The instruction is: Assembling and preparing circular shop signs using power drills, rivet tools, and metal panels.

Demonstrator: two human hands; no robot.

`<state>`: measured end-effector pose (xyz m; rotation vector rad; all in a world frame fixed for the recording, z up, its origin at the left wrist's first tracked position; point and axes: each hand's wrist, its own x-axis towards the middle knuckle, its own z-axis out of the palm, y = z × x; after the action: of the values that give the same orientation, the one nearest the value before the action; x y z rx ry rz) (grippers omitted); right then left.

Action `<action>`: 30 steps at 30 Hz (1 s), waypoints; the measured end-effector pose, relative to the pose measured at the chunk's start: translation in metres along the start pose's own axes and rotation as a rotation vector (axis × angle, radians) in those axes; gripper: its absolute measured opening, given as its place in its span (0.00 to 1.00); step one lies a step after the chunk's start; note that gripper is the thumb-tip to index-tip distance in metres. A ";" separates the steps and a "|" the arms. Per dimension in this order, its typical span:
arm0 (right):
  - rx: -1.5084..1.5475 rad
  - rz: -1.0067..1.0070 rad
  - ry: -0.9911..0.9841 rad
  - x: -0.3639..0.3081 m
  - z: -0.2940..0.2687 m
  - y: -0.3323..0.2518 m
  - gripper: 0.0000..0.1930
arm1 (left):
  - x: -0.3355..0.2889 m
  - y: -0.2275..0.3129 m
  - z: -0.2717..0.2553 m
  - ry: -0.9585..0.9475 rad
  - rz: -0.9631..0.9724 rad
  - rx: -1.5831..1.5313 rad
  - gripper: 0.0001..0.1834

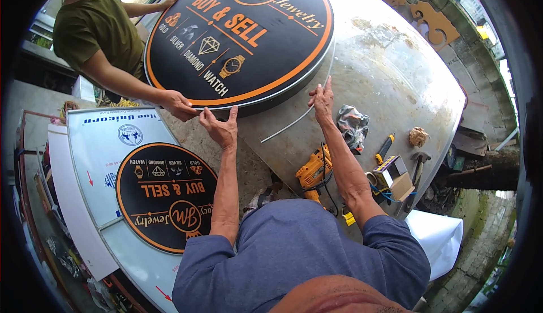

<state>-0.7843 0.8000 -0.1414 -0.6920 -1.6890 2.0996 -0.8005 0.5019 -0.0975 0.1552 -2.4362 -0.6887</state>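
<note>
A large round sign, black with an orange ring, lies face up on the metal table. A thin pale trim strip runs from its right rim, with a loose end curving out over the table. My right hand is closed on this strip, just right of the sign's edge. At the near rim my left hand has its thumb and fingers spread, the tips against the edge. Left of it, a co-worker's hand rests on the same rim; their other hand touches the far left side.
The metal table holds a yellow jigsaw-like power tool, crumpled plastic, a yellow-black handled tool, an open small box and a hammer. Lower left, a smaller matching round sign lies on a pale panel.
</note>
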 end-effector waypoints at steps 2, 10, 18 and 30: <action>0.025 -0.015 -0.008 -0.002 -0.008 0.000 0.33 | -0.003 0.006 0.002 0.005 -0.012 -0.086 0.50; 0.062 -0.012 0.027 -0.003 -0.005 -0.006 0.33 | -0.004 0.003 0.005 0.015 -0.007 -0.078 0.51; 0.043 -0.025 0.019 0.000 -0.003 -0.014 0.33 | -0.001 0.002 0.010 -0.015 0.021 0.011 0.54; 0.074 0.005 0.006 -0.007 -0.004 -0.012 0.33 | -0.005 0.006 0.003 0.003 -0.012 -0.060 0.51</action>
<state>-0.7771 0.8018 -0.1297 -0.6802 -1.5998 2.1494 -0.7976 0.5095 -0.0991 0.1469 -2.4108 -0.7655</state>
